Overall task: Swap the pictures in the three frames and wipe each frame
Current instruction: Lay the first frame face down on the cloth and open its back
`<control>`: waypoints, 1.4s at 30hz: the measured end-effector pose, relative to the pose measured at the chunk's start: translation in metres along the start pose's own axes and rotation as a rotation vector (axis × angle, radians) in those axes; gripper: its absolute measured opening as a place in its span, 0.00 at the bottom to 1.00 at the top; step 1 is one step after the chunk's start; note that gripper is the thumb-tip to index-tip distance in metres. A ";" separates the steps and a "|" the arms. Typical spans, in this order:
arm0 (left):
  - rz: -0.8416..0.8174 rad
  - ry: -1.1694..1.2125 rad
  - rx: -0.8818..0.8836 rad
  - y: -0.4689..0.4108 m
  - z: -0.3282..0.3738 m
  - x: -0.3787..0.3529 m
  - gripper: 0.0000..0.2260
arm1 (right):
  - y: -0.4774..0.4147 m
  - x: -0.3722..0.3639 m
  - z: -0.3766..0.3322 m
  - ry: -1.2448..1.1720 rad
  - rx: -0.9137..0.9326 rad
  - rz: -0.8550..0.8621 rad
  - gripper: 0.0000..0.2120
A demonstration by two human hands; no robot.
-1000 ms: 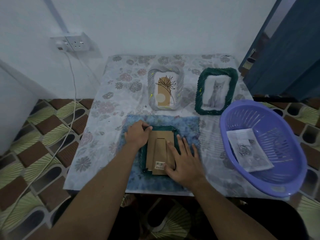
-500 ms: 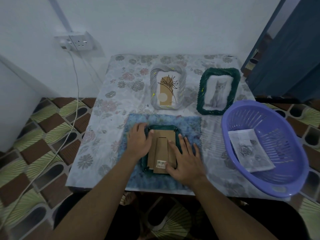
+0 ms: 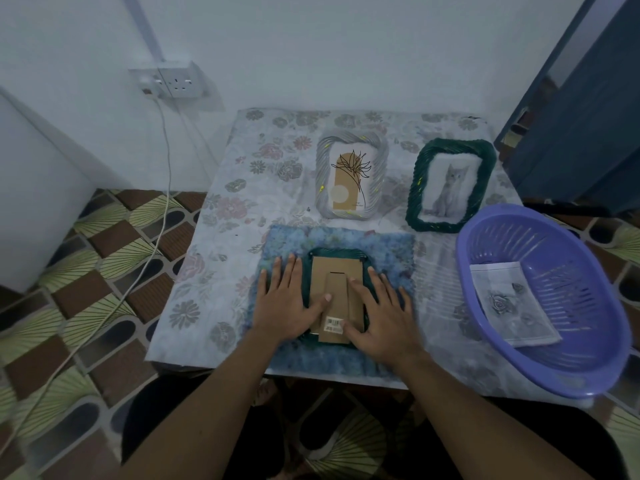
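Face-down green frame (image 3: 337, 273), lower centre: I see its cardboard back uppermost, with the long axis running from the bottom of the picture toward the top. The stand strip lies flat along that axis, and the barcode sticker (image 3: 333, 323) sits at the lower end. My view shows the left hand (image 3: 282, 306) flat on the frame's left edge, fingers straight and thumb on the cardboard. The right hand (image 3: 382, 315) lies flat on the right edge, gripping nothing. The frame rests on a blue cloth (image 3: 391, 244), spread on a floral-covered table (image 3: 221, 237). Above it lie a silver frame (image 3: 351, 174) and a green cat frame (image 3: 450, 185), both face up. At right a purple basket (image 3: 465, 265) holds a rose picture (image 3: 512, 303). Room: white wall with socket (image 3: 173, 81) and cable (image 3: 168, 168) upper left, patterned floor tiles (image 3: 86, 271) left, blue door (image 3: 588, 116) upper right.
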State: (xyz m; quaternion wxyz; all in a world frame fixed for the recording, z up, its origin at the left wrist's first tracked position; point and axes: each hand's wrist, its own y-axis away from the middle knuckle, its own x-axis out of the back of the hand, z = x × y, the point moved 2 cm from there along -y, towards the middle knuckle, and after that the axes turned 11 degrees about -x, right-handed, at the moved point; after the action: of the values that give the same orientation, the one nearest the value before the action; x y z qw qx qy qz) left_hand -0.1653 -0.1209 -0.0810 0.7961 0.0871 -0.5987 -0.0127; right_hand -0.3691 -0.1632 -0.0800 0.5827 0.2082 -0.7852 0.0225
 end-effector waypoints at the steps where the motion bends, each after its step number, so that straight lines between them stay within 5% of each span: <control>1: 0.003 -0.006 0.000 0.000 0.000 0.000 0.45 | 0.000 0.002 -0.001 -0.009 -0.010 0.022 0.39; 6: 0.021 -0.014 0.003 0.000 -0.001 -0.002 0.45 | -0.016 0.013 -0.013 -0.143 -0.165 0.236 0.35; 12: 0.018 -0.021 0.003 0.000 0.000 -0.002 0.46 | -0.060 0.023 -0.022 -0.396 -0.510 0.128 0.18; 21: 0.032 -0.022 0.001 0.000 -0.001 -0.002 0.45 | -0.071 0.024 -0.018 -0.519 -0.579 0.206 0.01; 32: 0.026 -0.024 -0.002 0.000 -0.001 -0.002 0.46 | -0.066 0.029 -0.017 -0.468 -0.512 0.197 0.09; 37: 0.012 -0.032 -0.004 0.000 -0.002 -0.004 0.46 | -0.043 0.027 -0.028 -0.147 -0.224 0.146 0.25; 42: 0.000 -0.033 -0.003 0.000 -0.002 -0.004 0.46 | -0.010 0.009 -0.029 -0.014 -0.001 0.105 0.26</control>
State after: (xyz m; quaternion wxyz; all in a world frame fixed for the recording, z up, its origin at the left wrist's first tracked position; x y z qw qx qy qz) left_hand -0.1648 -0.1205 -0.0854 0.7862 0.0855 -0.6118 -0.0149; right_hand -0.3414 -0.1672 -0.0647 0.5753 0.1667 -0.7991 0.0514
